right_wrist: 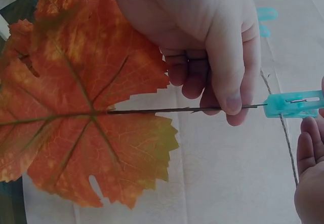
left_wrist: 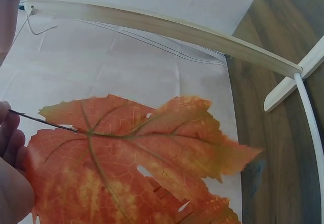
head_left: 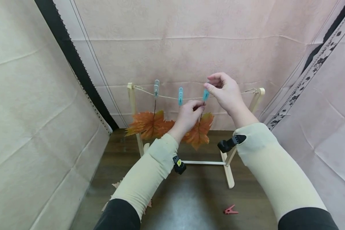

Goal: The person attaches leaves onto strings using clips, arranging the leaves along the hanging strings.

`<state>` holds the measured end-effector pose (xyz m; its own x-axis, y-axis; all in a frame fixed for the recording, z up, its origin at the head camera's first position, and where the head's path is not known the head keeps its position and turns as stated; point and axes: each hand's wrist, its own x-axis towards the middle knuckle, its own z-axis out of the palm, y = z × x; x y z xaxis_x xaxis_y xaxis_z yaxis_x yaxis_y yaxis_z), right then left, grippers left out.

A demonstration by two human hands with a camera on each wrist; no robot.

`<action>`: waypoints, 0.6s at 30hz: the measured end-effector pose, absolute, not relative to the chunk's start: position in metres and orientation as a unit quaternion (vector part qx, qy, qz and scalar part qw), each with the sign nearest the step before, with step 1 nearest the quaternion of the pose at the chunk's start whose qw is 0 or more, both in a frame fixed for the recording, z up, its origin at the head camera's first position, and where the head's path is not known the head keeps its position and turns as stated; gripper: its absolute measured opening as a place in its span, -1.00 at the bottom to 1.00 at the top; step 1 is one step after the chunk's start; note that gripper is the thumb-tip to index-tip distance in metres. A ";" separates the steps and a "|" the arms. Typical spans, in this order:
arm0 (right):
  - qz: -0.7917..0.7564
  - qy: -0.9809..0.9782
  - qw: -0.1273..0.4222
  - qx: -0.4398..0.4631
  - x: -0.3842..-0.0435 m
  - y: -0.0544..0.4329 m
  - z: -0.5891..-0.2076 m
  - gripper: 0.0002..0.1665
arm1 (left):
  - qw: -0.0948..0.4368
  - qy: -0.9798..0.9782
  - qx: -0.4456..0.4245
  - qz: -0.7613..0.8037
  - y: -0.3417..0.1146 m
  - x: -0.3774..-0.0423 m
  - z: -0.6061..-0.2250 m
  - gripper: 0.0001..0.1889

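Here, left grip (head_left: 188,115) pinching leaf stem (right_wrist: 152,111), right grip (head_left: 226,92) pinching blue clip (head_left: 206,95), left post (head_left: 132,102) well apart

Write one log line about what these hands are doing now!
left hand: pinches leaf stem | right hand: holds blue clothespin at string | stem end: at clothespin's tip | pink clip: on table

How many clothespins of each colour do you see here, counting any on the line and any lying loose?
Blue clothespins: 2
Grey clothespin: 1
Pink clothespin: 1
Total: 4
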<state>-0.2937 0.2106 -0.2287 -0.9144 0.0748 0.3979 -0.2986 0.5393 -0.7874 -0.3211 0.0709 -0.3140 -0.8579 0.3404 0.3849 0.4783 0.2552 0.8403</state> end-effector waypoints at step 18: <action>0.429 -0.883 0.179 0.061 -0.286 0.219 -0.227 -0.36 | 0.144 -0.780 -0.266 -0.548 0.062 -0.300 -0.320 -0.70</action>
<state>-0.2862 0.2186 -0.2274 -0.9285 0.0458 0.3684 -0.2613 0.6241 -0.7363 -0.3005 0.0621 -0.3196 -0.8173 0.2571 0.5157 0.5724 0.2580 0.7784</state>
